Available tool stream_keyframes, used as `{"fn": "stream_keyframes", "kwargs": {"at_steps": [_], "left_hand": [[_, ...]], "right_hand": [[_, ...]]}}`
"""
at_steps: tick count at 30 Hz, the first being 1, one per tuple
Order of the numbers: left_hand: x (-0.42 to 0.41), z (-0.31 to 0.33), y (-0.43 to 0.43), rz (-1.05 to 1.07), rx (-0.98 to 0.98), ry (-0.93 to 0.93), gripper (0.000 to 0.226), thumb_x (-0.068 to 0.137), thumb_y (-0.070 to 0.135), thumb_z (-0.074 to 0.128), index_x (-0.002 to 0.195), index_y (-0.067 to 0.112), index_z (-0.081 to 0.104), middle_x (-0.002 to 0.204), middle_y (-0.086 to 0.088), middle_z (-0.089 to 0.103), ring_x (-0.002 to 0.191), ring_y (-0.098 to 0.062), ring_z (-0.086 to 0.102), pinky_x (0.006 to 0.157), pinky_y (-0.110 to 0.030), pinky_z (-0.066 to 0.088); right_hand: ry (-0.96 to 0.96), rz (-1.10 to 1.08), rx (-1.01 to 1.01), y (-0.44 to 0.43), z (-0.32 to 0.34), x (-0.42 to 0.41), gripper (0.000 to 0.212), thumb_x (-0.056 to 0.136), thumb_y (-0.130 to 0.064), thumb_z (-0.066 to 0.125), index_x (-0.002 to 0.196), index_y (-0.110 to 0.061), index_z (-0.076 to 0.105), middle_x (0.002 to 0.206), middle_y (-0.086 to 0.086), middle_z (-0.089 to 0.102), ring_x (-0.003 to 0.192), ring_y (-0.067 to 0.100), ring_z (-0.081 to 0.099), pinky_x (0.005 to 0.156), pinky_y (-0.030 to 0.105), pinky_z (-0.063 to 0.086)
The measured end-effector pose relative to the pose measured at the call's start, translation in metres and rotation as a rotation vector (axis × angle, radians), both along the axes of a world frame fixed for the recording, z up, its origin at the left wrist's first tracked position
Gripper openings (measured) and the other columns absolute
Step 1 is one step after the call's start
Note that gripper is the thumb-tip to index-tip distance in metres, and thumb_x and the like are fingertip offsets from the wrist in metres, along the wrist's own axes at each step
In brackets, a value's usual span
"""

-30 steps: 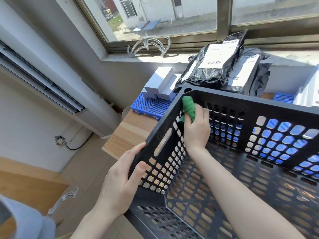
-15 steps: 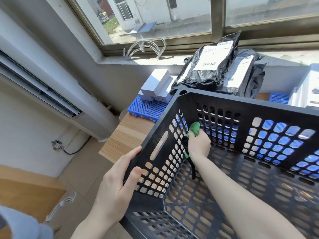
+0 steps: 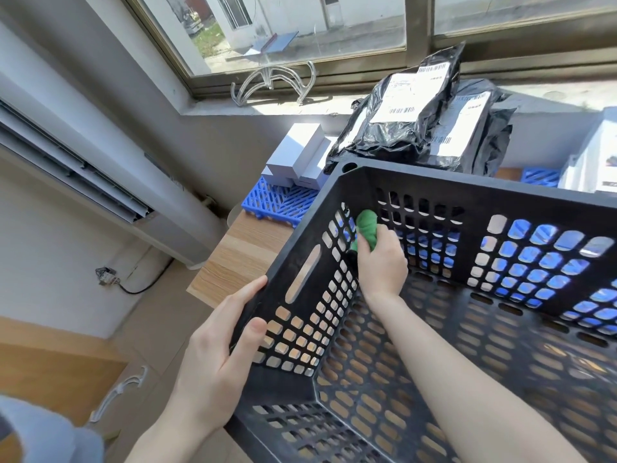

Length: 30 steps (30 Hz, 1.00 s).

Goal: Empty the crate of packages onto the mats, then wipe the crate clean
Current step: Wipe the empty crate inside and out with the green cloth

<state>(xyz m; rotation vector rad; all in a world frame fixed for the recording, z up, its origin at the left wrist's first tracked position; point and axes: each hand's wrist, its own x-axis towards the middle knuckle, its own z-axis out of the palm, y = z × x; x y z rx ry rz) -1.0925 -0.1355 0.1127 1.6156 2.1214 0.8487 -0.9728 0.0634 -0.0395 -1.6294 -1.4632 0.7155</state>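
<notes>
A person stands at a light wooden table (image 3: 233, 259) under a window, working with both bare hands on a large black plastic crate (image 3: 434, 202) with perforated walls and floor. The crate sits over the table's near left corner and juts past its left edge; whether it rests flat there cannot be told. The left hand (image 3: 213, 355) grips the crate's left wall close to the near corner. Its thumb presses on the inner face and its fingers curl round the rim to the outside. The right hand (image 3: 380, 265) reaches inside, its fingers curled round a bunched green cloth (image 3: 367, 228). It holds the cloth against the crate's far left inside corner, about halfway up the wall. Beyond the crate, at the table's far left corner, a blue plastic grid mat (image 3: 277, 205) carries a small stack of white cardboard boxes (image 3: 300, 152). Beside these, along the far edge, black plastic mailer bags with white barcode labels (image 3: 400, 128) lean against the wall below the sill. Further right along the far edge lie a second blue grid mat (image 3: 541, 177) and a white package (image 3: 594, 162), partly cut off.
</notes>
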Motion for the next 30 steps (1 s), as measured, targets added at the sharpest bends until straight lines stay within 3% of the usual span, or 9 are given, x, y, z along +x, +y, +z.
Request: {"fn": "stream_keyframes", "kwargs": {"at_steps": [5, 9, 12, 19, 24, 28, 30], "left_hand": [[0.000, 0.000, 0.001, -0.008, 0.004, -0.033, 0.052, 0.089, 0.058, 0.037, 0.134, 0.038, 0.053, 0.130, 0.025, 0.058, 0.125, 0.002, 0.050, 0.095, -0.009, 0.036], [-0.001, -0.001, 0.001, -0.008, -0.002, -0.017, 0.051, 0.089, 0.059, 0.036, 0.134, 0.039, 0.052, 0.131, 0.025, 0.058, 0.124, 0.003, 0.051, 0.095, -0.009, 0.037], [-0.003, -0.002, 0.000, -0.012, -0.013, -0.007, 0.051, 0.090, 0.059, 0.036, 0.134, 0.040, 0.052, 0.131, 0.024, 0.058, 0.125, 0.000, 0.051, 0.098, -0.014, 0.038], [-0.002, -0.002, -0.001, -0.008, -0.012, 0.006, 0.050, 0.089, 0.063, 0.035, 0.133, 0.045, 0.050, 0.132, 0.032, 0.054, 0.126, 0.008, 0.047, 0.095, -0.004, 0.033], [-0.002, -0.002, 0.000, -0.015, 0.003, -0.012, 0.052, 0.088, 0.069, 0.032, 0.133, 0.048, 0.049, 0.130, 0.036, 0.052, 0.123, 0.013, 0.046, 0.092, 0.000, 0.031], [-0.004, -0.003, -0.002, -0.016, 0.001, -0.015, 0.056, 0.087, 0.073, 0.029, 0.134, 0.049, 0.048, 0.133, 0.037, 0.049, 0.127, 0.011, 0.043, 0.094, -0.014, 0.036], [-0.005, -0.004, -0.002, -0.018, 0.005, -0.015, 0.056, 0.087, 0.074, 0.028, 0.135, 0.050, 0.046, 0.133, 0.037, 0.049, 0.128, 0.011, 0.043, 0.095, -0.018, 0.037]], "right_hand": [[-0.180, 0.054, -0.195, 0.001, -0.051, 0.011, 0.031, 0.095, -0.033, 0.052, 0.114, -0.009, 0.057, 0.108, 0.009, 0.057, 0.087, 0.038, 0.059, 0.066, 0.034, 0.033], [-0.265, 0.053, -0.285, 0.007, -0.060, 0.012, 0.029, 0.094, -0.029, 0.049, 0.108, -0.005, 0.057, 0.106, 0.013, 0.057, 0.087, 0.040, 0.059, 0.066, 0.036, 0.033], [-0.224, 0.055, -0.313, 0.007, -0.056, 0.009, 0.028, 0.094, -0.029, 0.048, 0.101, -0.004, 0.057, 0.103, 0.013, 0.058, 0.087, 0.039, 0.058, 0.068, 0.036, 0.035], [-0.027, 0.046, 0.037, 0.003, 0.018, 0.001, 0.022, 0.092, -0.028, 0.057, 0.099, -0.007, 0.058, 0.099, 0.005, 0.057, 0.079, 0.029, 0.058, 0.063, 0.030, 0.033], [0.072, 0.003, 0.390, 0.010, 0.070, -0.006, 0.026, 0.088, -0.025, 0.062, 0.108, -0.009, 0.056, 0.101, 0.005, 0.055, 0.075, 0.020, 0.056, 0.058, 0.029, 0.043], [-0.046, 0.013, 0.328, 0.006, 0.044, -0.005, 0.037, 0.086, -0.022, 0.064, 0.119, -0.012, 0.052, 0.107, 0.008, 0.055, 0.081, 0.029, 0.059, 0.057, 0.034, 0.044], [-0.161, 0.023, 0.261, 0.004, 0.016, -0.003, 0.036, 0.083, -0.017, 0.066, 0.117, -0.010, 0.055, 0.103, 0.010, 0.055, 0.076, 0.035, 0.059, 0.053, 0.033, 0.040]]}}
